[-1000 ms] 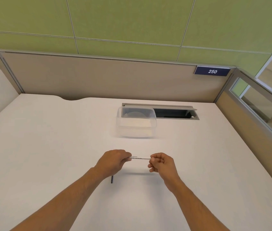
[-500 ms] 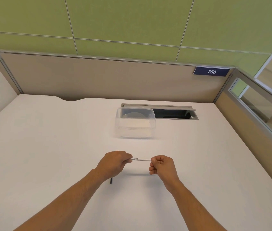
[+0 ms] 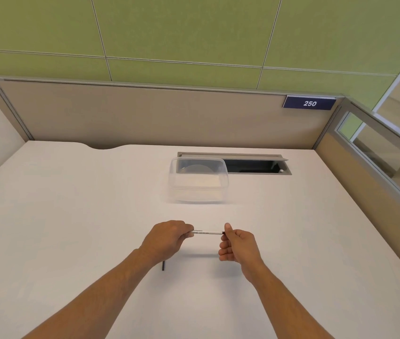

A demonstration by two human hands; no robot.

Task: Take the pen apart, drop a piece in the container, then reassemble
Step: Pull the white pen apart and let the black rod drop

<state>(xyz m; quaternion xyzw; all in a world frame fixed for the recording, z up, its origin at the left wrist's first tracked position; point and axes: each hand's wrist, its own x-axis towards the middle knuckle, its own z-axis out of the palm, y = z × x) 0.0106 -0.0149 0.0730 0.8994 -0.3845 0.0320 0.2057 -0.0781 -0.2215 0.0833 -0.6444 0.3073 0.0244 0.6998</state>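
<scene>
A white pen barrel (image 3: 206, 232) with printed text lies level in the air above the white desk (image 3: 71, 216). My left hand (image 3: 167, 238) is closed around its left end. My right hand (image 3: 236, 243) pinches the dark right end (image 3: 223, 232) between thumb and forefinger, with the other fingers loosely curled below. A thin dark pen piece (image 3: 163, 265) lies on the desk, partly hidden under my left wrist. The clear plastic container (image 3: 176, 192) stands open farther back, beyond both hands, with nothing visible inside.
An open cable hatch (image 3: 255, 165) is set into the desk right behind the container. Beige partition walls (image 3: 145, 118) close the back and right sides, with a glass panel on the right.
My right hand has loosened from a closed fist to a fingertip pinch, and the pen's dark right end now shows. Both hands stay in about the same place.
</scene>
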